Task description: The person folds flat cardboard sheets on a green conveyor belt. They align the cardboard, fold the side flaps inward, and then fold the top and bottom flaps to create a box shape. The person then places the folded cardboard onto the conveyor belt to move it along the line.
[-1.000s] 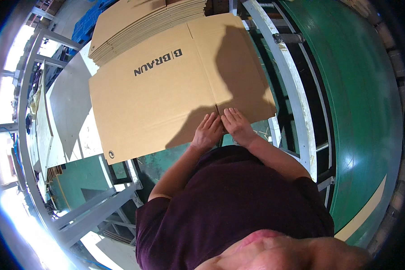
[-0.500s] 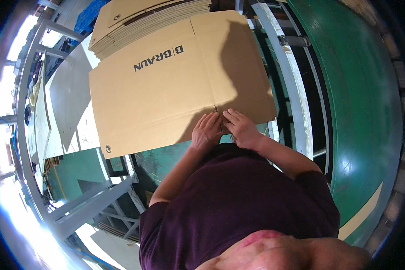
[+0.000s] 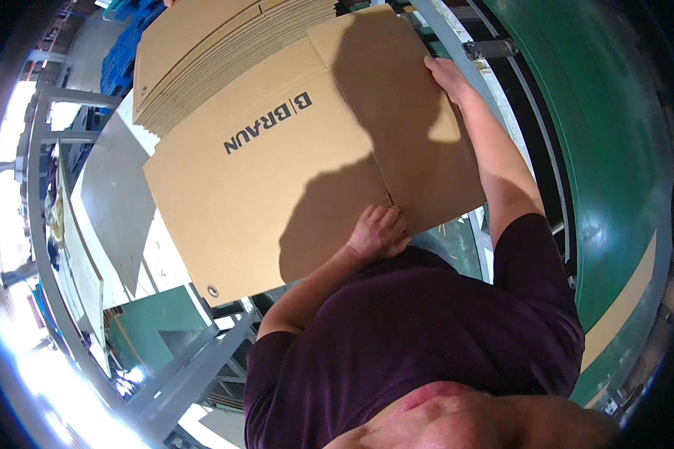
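A flat brown cardboard box blank [image 3: 254,202] with dark printing lies in front of me, creased and slit toward its right side. My left hand [image 3: 380,232] is closed at its near edge, beside the slit, with the fingers curled over the board. Farther off, my right hand [image 3: 445,78] grips the right edge of the same blank, its thumb side on top and some fingers hidden beneath. My shadow falls across the board's middle and right part.
Behind the blank rises a stack of flat cardboard blanks [image 3: 232,63]. A white board [image 3: 120,194] lies to the left, near grey metal framing [image 3: 191,374]. Metal rails and a long green surface [image 3: 606,187] run along the right. A blue pallet-like object [image 3: 123,56] stands far left.
My right hand has left the near slit and moved far along to the right edge. My left hand has curled its fingers. The blank has turned slightly and shifted nearer.
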A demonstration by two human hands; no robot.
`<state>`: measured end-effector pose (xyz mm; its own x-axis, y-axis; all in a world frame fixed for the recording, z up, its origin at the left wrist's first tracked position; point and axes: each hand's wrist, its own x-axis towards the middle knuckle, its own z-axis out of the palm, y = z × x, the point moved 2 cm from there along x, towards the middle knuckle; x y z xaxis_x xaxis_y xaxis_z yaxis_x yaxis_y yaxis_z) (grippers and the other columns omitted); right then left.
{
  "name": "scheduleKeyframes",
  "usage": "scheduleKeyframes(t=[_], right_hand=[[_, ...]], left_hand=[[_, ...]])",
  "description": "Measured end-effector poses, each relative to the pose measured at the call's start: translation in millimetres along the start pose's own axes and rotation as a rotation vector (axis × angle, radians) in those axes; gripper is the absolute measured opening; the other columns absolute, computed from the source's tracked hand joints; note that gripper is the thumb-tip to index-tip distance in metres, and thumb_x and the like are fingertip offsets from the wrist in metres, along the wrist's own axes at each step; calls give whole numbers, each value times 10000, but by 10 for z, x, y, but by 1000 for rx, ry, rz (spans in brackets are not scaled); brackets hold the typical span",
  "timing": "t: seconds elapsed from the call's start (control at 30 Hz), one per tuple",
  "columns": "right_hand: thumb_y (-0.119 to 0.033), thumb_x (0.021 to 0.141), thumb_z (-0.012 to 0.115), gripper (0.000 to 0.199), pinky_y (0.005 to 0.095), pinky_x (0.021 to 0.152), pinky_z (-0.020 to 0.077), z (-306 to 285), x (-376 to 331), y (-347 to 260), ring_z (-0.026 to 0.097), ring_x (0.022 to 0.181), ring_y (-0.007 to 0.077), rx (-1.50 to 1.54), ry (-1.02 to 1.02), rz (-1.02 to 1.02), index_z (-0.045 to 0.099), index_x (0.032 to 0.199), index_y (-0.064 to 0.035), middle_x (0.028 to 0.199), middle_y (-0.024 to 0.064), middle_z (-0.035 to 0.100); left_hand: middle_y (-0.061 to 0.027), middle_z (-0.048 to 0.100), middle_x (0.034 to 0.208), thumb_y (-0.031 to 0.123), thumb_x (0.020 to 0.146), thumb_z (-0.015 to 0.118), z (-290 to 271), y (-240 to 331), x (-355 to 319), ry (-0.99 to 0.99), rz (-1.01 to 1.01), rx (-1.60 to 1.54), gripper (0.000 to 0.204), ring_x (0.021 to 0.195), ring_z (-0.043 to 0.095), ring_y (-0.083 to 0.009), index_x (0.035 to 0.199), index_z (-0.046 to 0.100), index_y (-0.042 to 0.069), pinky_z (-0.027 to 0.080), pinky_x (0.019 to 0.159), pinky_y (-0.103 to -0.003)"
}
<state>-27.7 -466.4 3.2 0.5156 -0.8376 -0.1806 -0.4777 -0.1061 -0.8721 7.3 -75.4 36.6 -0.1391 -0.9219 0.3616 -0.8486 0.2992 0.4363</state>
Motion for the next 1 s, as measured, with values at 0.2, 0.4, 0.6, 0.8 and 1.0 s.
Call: scheduleKeyframes(t=[0.2,0.4,0.6,0.8,1.0], right_hand=[[-445,949,427,536,331,781,475,207,-350,-153,603,928,202,377,68,207,618,1013,52,943,89,658],[-464,950,279,483,468,879,441,424,-528,-488,561,1034,387,-582,400,255,622,1127,-174,1086,175,621],[-475,950,302,505,470,868,450,457,-555,-502,573,1013,386,-618,377,250,605,1126,-111,1092,183,616],[-430,928,412,404,494,751,477,330,-744,-452,613,863,410,-671,388,45,616,969,-83,881,220,650],[-392,894,505,355,481,667,504,309,-1290,-499,641,765,374,-797,450,12,598,949,-53,838,180,660]], left_hand=[[-120,532,1033,315,679,695,151,-123,44,-116,9,-121,356,953,510,-282,922,599,73,414,790,-413],[-100,522,1056,296,679,700,261,-192,14,-83,17,-160,394,989,495,-268,986,596,72,397,833,-410],[-98,532,1039,303,698,666,144,-150,35,-75,21,-140,405,964,498,-254,1001,591,45,392,833,-390],[-104,548,1052,338,728,662,-5,-46,-44,-30,71,-2,437,995,509,-261,1040,608,37,424,851,-390],[-128,563,1137,323,731,679,-194,84,-353,-45,21,47,473,1084,530,-284,1081,607,15,465,898,-402]])
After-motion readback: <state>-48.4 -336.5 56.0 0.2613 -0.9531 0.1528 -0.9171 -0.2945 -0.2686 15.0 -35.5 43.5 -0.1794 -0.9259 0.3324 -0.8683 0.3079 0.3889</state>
